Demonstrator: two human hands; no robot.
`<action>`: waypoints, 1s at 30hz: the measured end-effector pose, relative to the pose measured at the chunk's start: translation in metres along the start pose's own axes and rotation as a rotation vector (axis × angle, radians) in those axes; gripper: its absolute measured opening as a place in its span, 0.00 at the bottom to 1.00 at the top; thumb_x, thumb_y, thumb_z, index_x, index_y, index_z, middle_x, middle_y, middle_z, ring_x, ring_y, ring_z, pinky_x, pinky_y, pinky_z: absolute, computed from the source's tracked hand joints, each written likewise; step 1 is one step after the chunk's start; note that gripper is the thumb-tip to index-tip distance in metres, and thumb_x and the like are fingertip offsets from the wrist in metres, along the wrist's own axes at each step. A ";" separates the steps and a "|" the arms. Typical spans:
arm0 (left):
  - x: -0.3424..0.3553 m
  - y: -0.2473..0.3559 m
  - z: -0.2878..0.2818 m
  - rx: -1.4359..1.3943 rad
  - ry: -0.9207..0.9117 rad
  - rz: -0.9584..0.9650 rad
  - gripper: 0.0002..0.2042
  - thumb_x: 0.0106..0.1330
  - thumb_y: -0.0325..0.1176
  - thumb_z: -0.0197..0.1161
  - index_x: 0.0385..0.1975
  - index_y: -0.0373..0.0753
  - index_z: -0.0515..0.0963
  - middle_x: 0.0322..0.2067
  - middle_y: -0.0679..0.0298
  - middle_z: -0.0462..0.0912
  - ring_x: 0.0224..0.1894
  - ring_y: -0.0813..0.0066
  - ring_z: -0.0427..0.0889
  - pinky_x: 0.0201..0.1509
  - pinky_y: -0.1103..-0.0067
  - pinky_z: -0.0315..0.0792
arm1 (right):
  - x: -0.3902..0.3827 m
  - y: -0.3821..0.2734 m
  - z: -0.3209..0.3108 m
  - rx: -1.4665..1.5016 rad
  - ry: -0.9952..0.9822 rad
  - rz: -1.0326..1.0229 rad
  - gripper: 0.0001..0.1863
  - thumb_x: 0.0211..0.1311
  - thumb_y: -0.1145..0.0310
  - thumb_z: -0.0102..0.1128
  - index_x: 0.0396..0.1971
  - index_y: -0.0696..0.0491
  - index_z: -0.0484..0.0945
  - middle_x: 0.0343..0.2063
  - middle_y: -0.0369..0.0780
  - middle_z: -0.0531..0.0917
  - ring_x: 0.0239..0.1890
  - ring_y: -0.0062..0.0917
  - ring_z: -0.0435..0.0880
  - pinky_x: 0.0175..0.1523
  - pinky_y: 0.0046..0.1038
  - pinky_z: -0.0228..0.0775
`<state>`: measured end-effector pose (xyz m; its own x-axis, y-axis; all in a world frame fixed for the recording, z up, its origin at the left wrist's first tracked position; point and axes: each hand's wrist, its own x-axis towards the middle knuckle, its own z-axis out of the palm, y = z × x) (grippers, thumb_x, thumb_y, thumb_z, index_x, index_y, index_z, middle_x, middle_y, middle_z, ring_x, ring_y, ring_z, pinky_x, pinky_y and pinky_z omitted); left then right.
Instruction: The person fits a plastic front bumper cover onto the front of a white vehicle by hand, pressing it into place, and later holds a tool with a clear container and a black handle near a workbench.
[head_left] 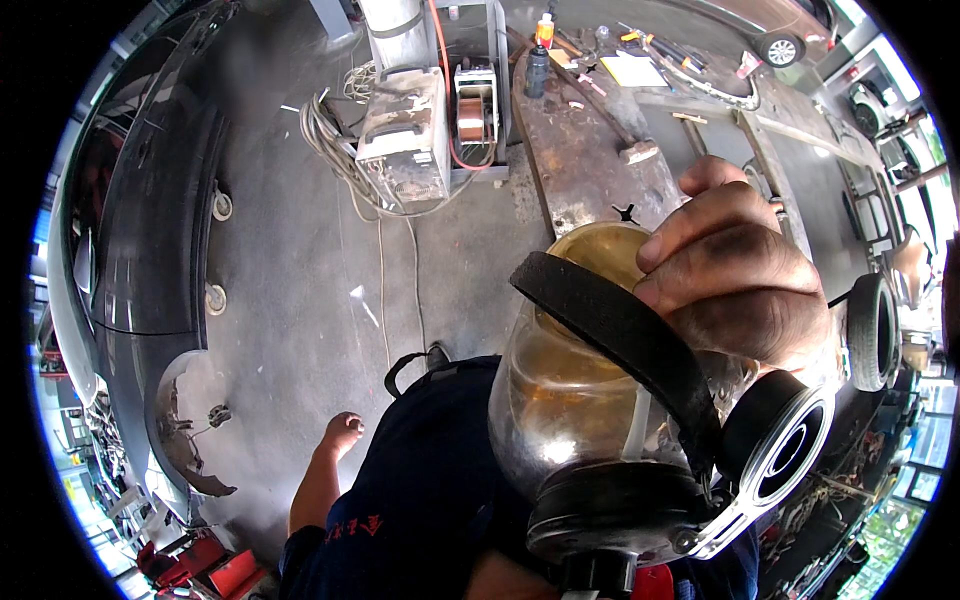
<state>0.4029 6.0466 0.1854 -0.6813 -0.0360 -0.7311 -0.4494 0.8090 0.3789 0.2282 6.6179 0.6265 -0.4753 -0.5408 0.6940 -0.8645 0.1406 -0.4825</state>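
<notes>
My right hand (740,270) is closed around the bottom end of a clear drinking bottle (520,400), raised close in front of me and tilted. Its fingers curl over the amber-tinted base, and amber-brown liquid shows inside. The bottle's black lid (610,510) points down toward the lower edge, with a black spout below. A black carrying strap (620,330) arches across the bottle. Beside the lid, a round black cap (780,440) with a silver ring hangs open. My left hand (343,432) hangs loose at my side above the floor, with nothing seen in it.
A dusty machine (405,135) with coiled cables and a copper wire spool (473,118) stand ahead. A metal workbench (575,150) holds a hammer (635,150), a dark bottle (537,72) and small tools. A dark car body (150,220) is at left, a tyre (872,332) at right.
</notes>
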 end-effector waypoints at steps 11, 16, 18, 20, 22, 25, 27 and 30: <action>-0.001 -0.001 0.001 -0.030 0.001 -0.003 0.11 0.66 0.32 0.54 0.42 0.33 0.78 0.32 0.58 0.84 0.30 0.73 0.83 0.37 0.76 0.77 | 0.001 0.002 -0.001 -0.009 -0.012 -0.014 0.09 0.49 0.69 0.68 0.26 0.50 0.74 0.34 0.37 0.84 0.43 0.33 0.82 0.61 0.49 0.58; 0.008 0.006 -0.002 0.019 0.008 0.032 0.11 0.62 0.30 0.57 0.41 0.33 0.79 0.32 0.59 0.84 0.31 0.74 0.83 0.38 0.76 0.77 | 0.004 -0.001 -0.004 -0.027 -0.010 -0.032 0.09 0.49 0.70 0.68 0.27 0.50 0.74 0.33 0.37 0.84 0.42 0.33 0.82 0.61 0.48 0.58; 0.011 0.010 -0.004 -0.012 0.004 0.021 0.11 0.62 0.30 0.57 0.41 0.32 0.79 0.32 0.58 0.84 0.32 0.73 0.83 0.38 0.76 0.77 | 0.004 -0.003 -0.004 -0.019 0.024 -0.027 0.09 0.48 0.70 0.68 0.27 0.50 0.75 0.33 0.37 0.84 0.42 0.34 0.82 0.61 0.48 0.58; 0.010 0.015 -0.007 -0.076 -0.023 -0.002 0.11 0.63 0.29 0.56 0.42 0.32 0.78 0.33 0.58 0.84 0.32 0.73 0.83 0.38 0.77 0.77 | 0.003 -0.004 -0.004 -0.017 0.032 -0.025 0.09 0.48 0.70 0.68 0.27 0.50 0.75 0.34 0.38 0.84 0.42 0.34 0.82 0.61 0.48 0.58; 0.003 0.002 0.000 -0.050 -0.012 -0.005 0.11 0.64 0.29 0.55 0.42 0.32 0.78 0.33 0.57 0.84 0.32 0.72 0.83 0.39 0.77 0.77 | 0.005 0.004 0.001 0.011 0.019 -0.035 0.10 0.48 0.70 0.68 0.27 0.50 0.75 0.34 0.38 0.84 0.42 0.35 0.82 0.61 0.48 0.58; 0.003 0.009 -0.003 -0.060 -0.008 0.005 0.11 0.67 0.30 0.53 0.43 0.32 0.78 0.33 0.57 0.84 0.33 0.72 0.84 0.39 0.77 0.77 | 0.006 0.002 -0.004 -0.017 -0.033 -0.040 0.10 0.48 0.70 0.68 0.27 0.51 0.75 0.34 0.38 0.84 0.42 0.35 0.82 0.62 0.48 0.58; 0.002 0.020 -0.007 -0.109 -0.004 -0.005 0.11 0.68 0.30 0.52 0.43 0.32 0.77 0.33 0.57 0.84 0.33 0.72 0.84 0.40 0.77 0.77 | 0.006 0.001 -0.005 -0.022 -0.014 -0.046 0.10 0.47 0.71 0.69 0.27 0.51 0.75 0.34 0.38 0.84 0.42 0.35 0.82 0.62 0.48 0.57; 0.002 0.024 -0.011 -0.012 -0.037 -0.010 0.11 0.69 0.31 0.52 0.43 0.32 0.77 0.33 0.56 0.84 0.33 0.72 0.84 0.40 0.77 0.77 | 0.006 0.001 -0.006 -0.019 -0.012 -0.041 0.10 0.46 0.71 0.69 0.28 0.51 0.76 0.34 0.38 0.84 0.42 0.35 0.82 0.62 0.48 0.57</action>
<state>0.3845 6.0598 0.1991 -0.6549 -0.0219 -0.7554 -0.4632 0.8014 0.3784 0.2232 6.6198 0.6332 -0.4373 -0.5566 0.7063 -0.8862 0.1333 -0.4436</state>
